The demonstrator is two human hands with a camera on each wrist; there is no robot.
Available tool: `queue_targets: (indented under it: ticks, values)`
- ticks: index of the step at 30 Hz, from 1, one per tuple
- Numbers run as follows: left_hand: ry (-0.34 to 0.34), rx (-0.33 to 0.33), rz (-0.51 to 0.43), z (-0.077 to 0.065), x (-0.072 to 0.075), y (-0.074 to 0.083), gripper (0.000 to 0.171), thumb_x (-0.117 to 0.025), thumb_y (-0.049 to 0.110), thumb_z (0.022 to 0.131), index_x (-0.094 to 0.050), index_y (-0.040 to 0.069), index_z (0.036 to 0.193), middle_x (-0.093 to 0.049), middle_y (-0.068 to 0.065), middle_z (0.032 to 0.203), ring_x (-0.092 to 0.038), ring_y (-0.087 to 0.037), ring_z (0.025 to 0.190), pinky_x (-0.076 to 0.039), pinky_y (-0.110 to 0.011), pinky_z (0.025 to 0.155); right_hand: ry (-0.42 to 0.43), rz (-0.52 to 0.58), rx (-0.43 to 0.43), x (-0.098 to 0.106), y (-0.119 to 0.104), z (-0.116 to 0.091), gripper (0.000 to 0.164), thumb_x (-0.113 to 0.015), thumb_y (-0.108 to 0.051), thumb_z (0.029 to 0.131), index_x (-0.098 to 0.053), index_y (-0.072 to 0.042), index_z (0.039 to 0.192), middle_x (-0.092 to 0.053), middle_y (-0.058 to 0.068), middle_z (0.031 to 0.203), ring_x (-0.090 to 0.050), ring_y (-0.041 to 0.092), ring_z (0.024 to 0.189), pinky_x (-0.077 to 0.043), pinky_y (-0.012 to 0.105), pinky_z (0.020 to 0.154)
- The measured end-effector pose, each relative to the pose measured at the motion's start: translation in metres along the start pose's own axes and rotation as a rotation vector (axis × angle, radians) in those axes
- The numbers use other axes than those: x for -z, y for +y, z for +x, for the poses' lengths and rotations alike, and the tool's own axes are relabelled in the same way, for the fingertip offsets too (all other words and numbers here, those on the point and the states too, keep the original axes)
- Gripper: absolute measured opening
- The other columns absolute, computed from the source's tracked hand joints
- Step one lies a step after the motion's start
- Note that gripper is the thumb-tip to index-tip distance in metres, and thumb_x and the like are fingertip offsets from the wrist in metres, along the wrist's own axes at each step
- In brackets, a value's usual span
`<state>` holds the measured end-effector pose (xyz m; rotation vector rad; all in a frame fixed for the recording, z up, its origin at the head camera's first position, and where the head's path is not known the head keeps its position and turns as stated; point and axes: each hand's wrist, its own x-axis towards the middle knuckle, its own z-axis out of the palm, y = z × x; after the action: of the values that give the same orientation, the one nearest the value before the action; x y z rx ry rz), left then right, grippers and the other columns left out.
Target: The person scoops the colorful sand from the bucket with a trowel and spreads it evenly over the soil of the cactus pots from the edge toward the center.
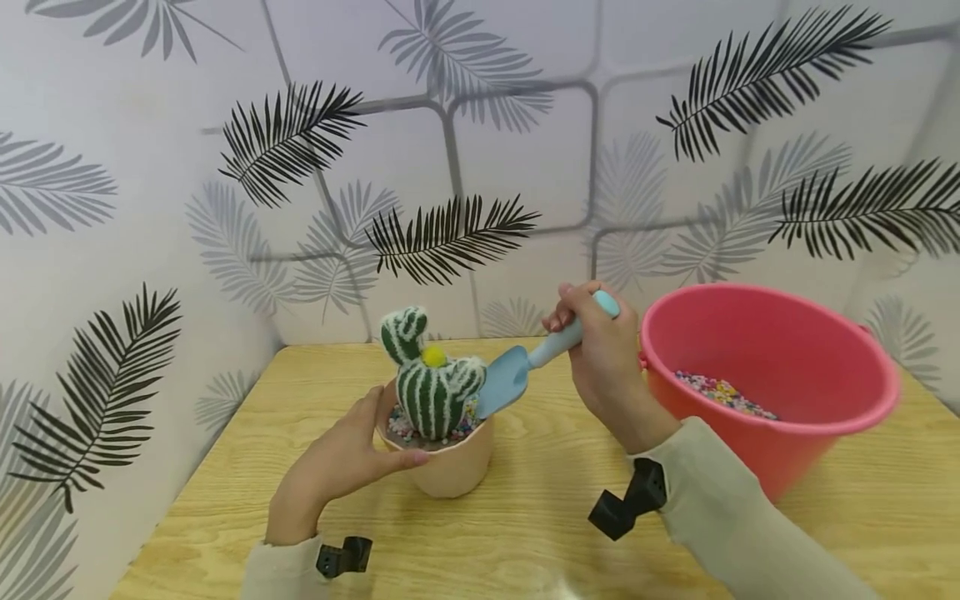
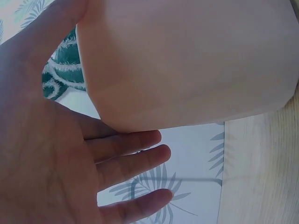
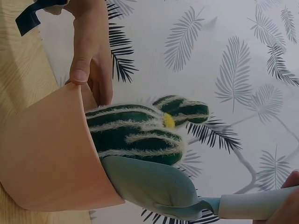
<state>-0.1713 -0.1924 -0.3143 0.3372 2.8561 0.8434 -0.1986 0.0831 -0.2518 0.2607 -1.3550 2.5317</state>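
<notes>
A knitted cactus [image 1: 427, 402], green with white stripes and a yellow puff, stands in a peach flowerpot [image 1: 453, 473] with small coloured pebbles around its base. My left hand [image 1: 336, 460] holds the pot's left side, thumb along the front rim and fingers round the far side. In my right hand [image 1: 606, 360] is the handle of a light blue garden trowel [image 1: 504, 381], gripped with the fingers curled. The trowel's blade [image 3: 152, 184] tilts down over the right rim, beside the cactus, its tip inside the pot. Pebbles under the blade are hidden in the right wrist view.
A large pink bucket [image 1: 757, 333] stands on the right, close to my right forearm, with coloured pebbles [image 1: 722, 395] low inside. Pot and bucket stand on a wooden table [image 1: 247, 492]. A wall [image 1: 517, 175] with leaf patterns rises along the back and left edges.
</notes>
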Motion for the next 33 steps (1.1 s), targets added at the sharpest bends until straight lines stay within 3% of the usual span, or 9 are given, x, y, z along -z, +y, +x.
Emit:
queue_targets:
  ticks: [12,21,25,29,31,33]
  values:
    - [-0.001,0.018,-0.029,-0.009,0.003,0.002,0.108,-0.067,0.058,0.080,-0.013,-0.004,0.150,-0.023,-0.026,0.153,-0.029,-0.044,0.138,-0.033,-0.058,0.106,-0.001,0.017,-0.024,0.013,-0.018,0.003,0.037,-0.045,-0.004,0.097,-0.044,-0.013,0.061,-0.047,-0.001,0.055,-0.046,0.011,0.057,-0.045,0.028,0.072]
    - [0.009,0.036,0.027,-0.019,0.003,0.006,0.090,-0.061,0.058,0.085,-0.033,-0.006,0.141,-0.044,-0.027,0.140,-0.049,-0.042,0.124,-0.044,-0.054,0.095,0.044,0.039,-0.019,0.032,-0.038,0.004,0.035,-0.046,-0.003,0.097,-0.045,-0.013,0.063,-0.047,0.000,0.056,-0.046,0.011,0.056,-0.044,0.026,0.069]
    - [0.008,0.040,0.075,-0.023,0.002,0.007,0.085,-0.058,0.058,0.087,-0.038,-0.008,0.137,-0.049,-0.027,0.135,-0.054,-0.040,0.117,-0.047,-0.052,0.091,0.069,-0.009,-0.027,0.041,-0.045,0.001,0.032,-0.048,-0.008,0.097,-0.046,-0.013,0.065,-0.048,-0.001,0.056,-0.048,0.013,0.061,-0.040,0.026,0.054]
    - [0.027,0.036,0.144,-0.027,0.000,0.008,0.080,-0.056,0.057,0.088,-0.043,-0.008,0.133,-0.054,-0.026,0.130,-0.058,-0.039,0.112,-0.049,-0.051,0.087,0.060,0.009,-0.012,0.048,-0.052,-0.001,0.031,-0.050,-0.009,0.096,-0.047,-0.012,0.066,-0.048,-0.001,0.056,-0.046,0.013,0.061,-0.040,0.027,0.056]
    - [0.035,0.040,0.179,-0.028,0.000,0.010,0.079,-0.055,0.058,0.089,-0.045,-0.008,0.131,-0.055,-0.026,0.129,-0.059,-0.038,0.111,-0.050,-0.051,0.085,0.044,0.059,0.000,0.051,-0.055,-0.002,0.031,-0.052,-0.008,0.096,-0.046,-0.011,0.066,-0.048,0.000,0.056,-0.045,0.013,0.059,-0.042,0.028,0.071]
    - [0.036,0.056,0.203,-0.030,0.000,0.012,0.079,-0.055,0.059,0.088,-0.046,-0.008,0.131,-0.057,-0.025,0.128,-0.061,-0.037,0.109,-0.051,-0.050,0.082,0.035,0.082,0.010,0.055,-0.060,-0.002,0.031,-0.054,-0.008,0.095,-0.046,-0.010,0.065,-0.049,0.001,0.057,-0.045,0.013,0.059,-0.041,0.028,0.071]
